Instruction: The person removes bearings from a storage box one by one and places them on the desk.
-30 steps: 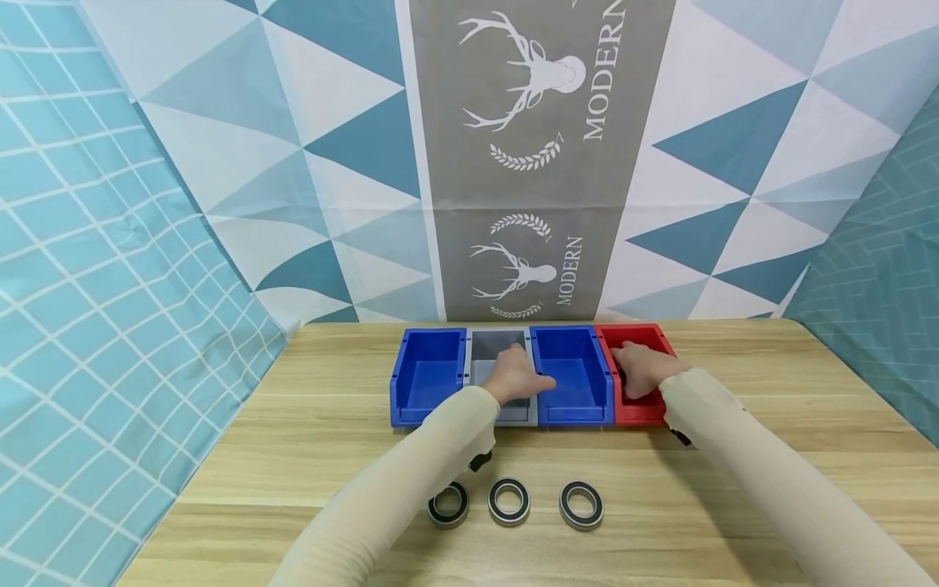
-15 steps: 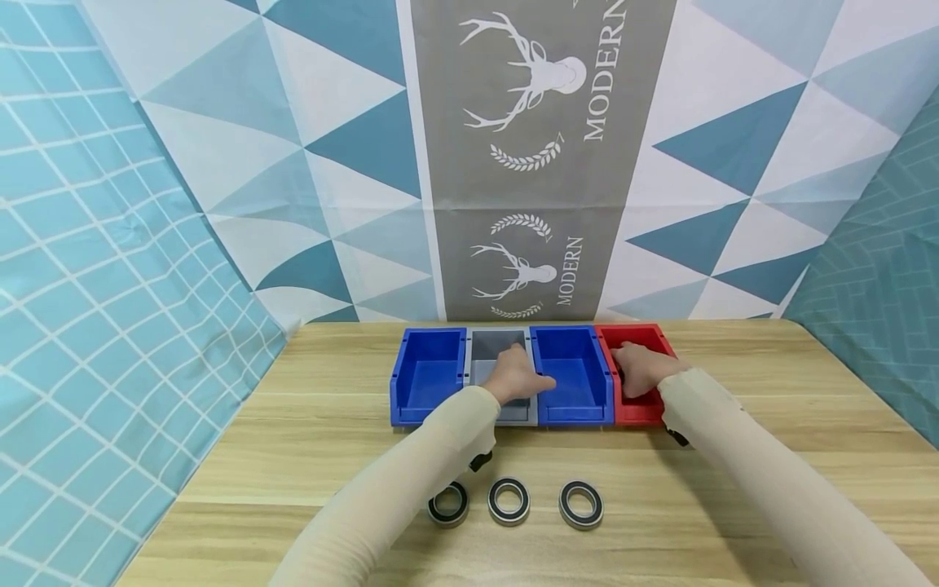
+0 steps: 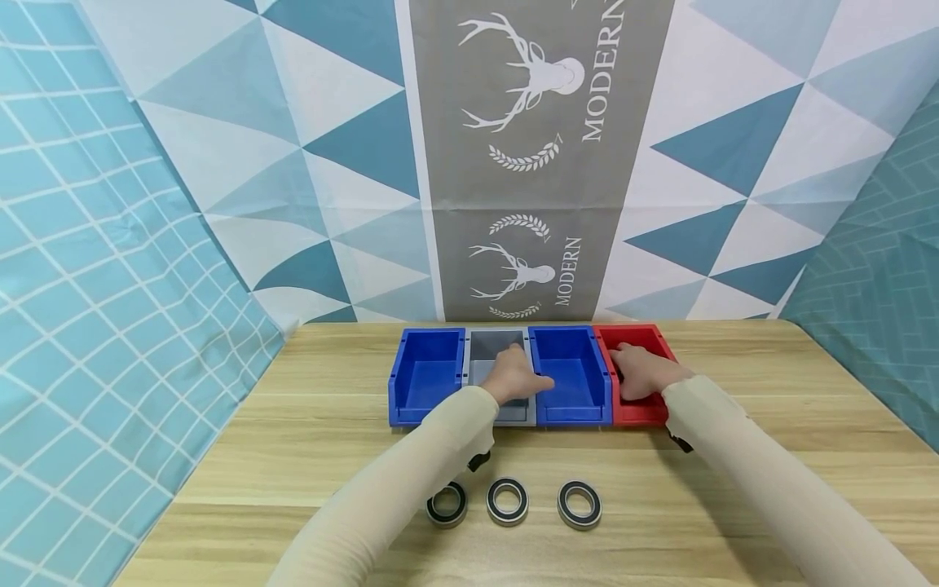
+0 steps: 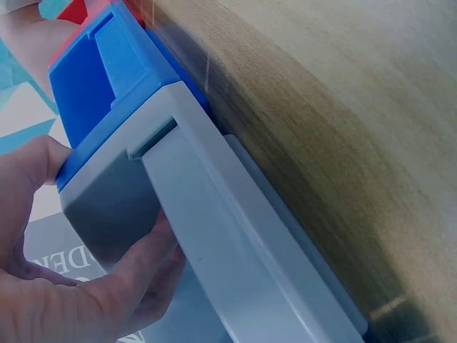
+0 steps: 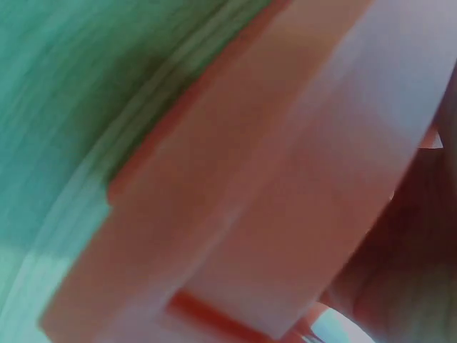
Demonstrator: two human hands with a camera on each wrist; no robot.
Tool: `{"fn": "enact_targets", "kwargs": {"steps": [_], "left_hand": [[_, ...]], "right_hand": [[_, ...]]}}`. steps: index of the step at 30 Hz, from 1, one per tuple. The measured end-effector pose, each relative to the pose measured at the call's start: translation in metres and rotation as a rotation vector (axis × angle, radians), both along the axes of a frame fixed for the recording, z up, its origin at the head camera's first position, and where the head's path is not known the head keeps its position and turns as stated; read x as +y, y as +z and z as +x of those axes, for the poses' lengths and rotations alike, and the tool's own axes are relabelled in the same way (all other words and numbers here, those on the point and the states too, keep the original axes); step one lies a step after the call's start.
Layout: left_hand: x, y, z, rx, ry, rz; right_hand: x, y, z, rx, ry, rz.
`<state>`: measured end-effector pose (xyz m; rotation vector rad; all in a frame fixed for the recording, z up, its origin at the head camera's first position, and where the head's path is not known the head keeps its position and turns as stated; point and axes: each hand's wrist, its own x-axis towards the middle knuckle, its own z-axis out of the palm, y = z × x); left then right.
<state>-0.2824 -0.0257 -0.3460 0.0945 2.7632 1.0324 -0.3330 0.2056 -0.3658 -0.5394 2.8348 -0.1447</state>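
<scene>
Four small storage bins stand side by side: a blue bin (image 3: 428, 375), a grey bin (image 3: 479, 371), another blue bin (image 3: 568, 375) and a red bin (image 3: 638, 416). My left hand (image 3: 513, 377) reaches into the grey bin. In the left wrist view its thumb (image 4: 44, 158) lies at the neighbouring blue bin's edge and its fingers (image 4: 146, 268) are inside the grey bin, with the adjoining walls between them. My right hand (image 3: 644, 371) reaches into the red bin; a dark patch shows by its fingertips, too hidden to identify. The right wrist view is blurred.
Three ball bearings, the left bearing (image 3: 447, 504), middle bearing (image 3: 507, 501) and right bearing (image 3: 579, 505), lie in a row on the wooden table (image 3: 323, 440) in front of the bins. My left forearm passes close beside the left one. A patterned cloth wall (image 3: 352, 187) rises behind.
</scene>
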Motion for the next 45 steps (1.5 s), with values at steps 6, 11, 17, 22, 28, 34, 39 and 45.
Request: {"fn": "enact_targets", "kwargs": {"steps": [6, 11, 17, 22, 28, 34, 39, 45], "left_hand": [[-0.001, -0.001, -0.001, 0.009, -0.014, -0.001], [-0.001, -0.001, -0.002, 0.017, -0.021, -0.009], [0.000, 0.000, -0.001, 0.013, -0.029, -0.009], [0.000, 0.001, 0.000, 0.016, -0.024, 0.008], [-0.002, 0.001, 0.002, 0.011, -0.019, 0.025], [-0.004, -0.001, 0.001, 0.010, -0.025, 0.023], [-0.004, -0.002, 0.000, 0.013, -0.026, 0.018], [-0.003, -0.001, 0.000, 0.017, -0.028, 0.016]], "right_hand": [[0.005, 0.001, 0.004, 0.017, -0.012, 0.005], [0.007, 0.001, 0.007, 0.054, 0.008, 0.008], [0.009, 0.002, 0.011, 0.079, 0.010, 0.020], [0.011, 0.005, 0.013, 0.137, 0.059, 0.017], [0.011, 0.012, 0.019, 0.182, 0.080, -0.008], [0.010, 0.017, 0.026, 0.211, 0.110, -0.021], [0.011, 0.023, 0.030, 0.237, 0.129, -0.042], [0.011, 0.030, 0.039, 0.249, 0.139, -0.051]]}}
